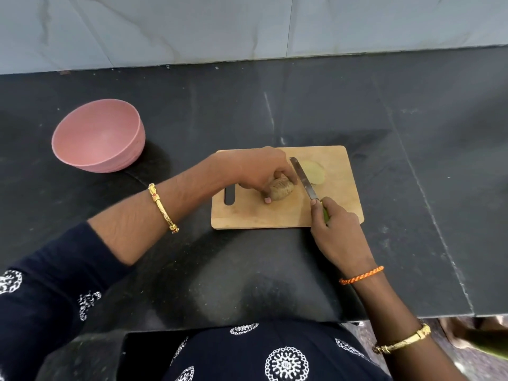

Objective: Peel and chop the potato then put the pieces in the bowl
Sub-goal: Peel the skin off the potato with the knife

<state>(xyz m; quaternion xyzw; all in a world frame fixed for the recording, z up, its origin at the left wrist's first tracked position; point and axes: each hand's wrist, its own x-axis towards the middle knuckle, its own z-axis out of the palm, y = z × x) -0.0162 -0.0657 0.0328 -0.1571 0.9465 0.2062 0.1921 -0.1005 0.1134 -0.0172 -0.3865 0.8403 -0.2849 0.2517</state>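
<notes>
Close to me my dark patterned shirt (275, 356) meets the black counter (412, 160). On the wooden cutting board (286, 215), my left hand (255, 171) grips the unpeeled potato half (280, 189); my right hand (334, 229) is closed around the knife (303, 178). A cut half (314, 171) lies beside the blade. The pink bowl (99, 138) stands far left.

The person is wearing a dark navy garment (275, 356) printed with white circular floral motifs, its left sleeve (55, 284) pushed up the forearm. A gold bangle (163, 208) is circling the left wrist; the right arm is carrying an orange braided thread (361, 275) and another gold bangle (402, 339).
</notes>
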